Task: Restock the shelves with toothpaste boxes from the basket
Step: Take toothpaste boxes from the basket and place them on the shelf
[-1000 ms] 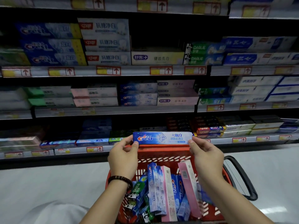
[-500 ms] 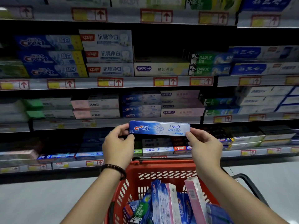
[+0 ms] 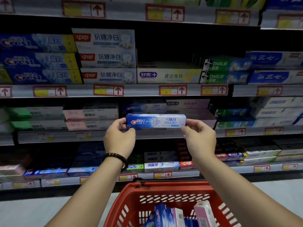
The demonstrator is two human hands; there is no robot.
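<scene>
A blue and white Crest toothpaste box [image 3: 155, 121] is held level between both hands, in front of the middle shelf. My left hand [image 3: 118, 138] pinches its left end; my right hand [image 3: 199, 136] pinches its right end. Just behind it on that shelf lies a matching Crest box [image 3: 144, 107]. Below, the red basket [image 3: 164, 189] holds several more boxes standing on end, blue Crest ones [image 3: 161, 215] and a pink one [image 3: 204, 213].
Shelves [image 3: 139, 90] with red price tags run the full width, stacked with toothpaste boxes. A dark gap [image 3: 167, 51] opens above the single white box on the upper shelf. A pale floor [image 3: 32, 210] lies beneath the lowest shelf.
Both hands have lifted the Crest box from just above the basket up to the middle shelf's height. The basket has dropped lower in view.
</scene>
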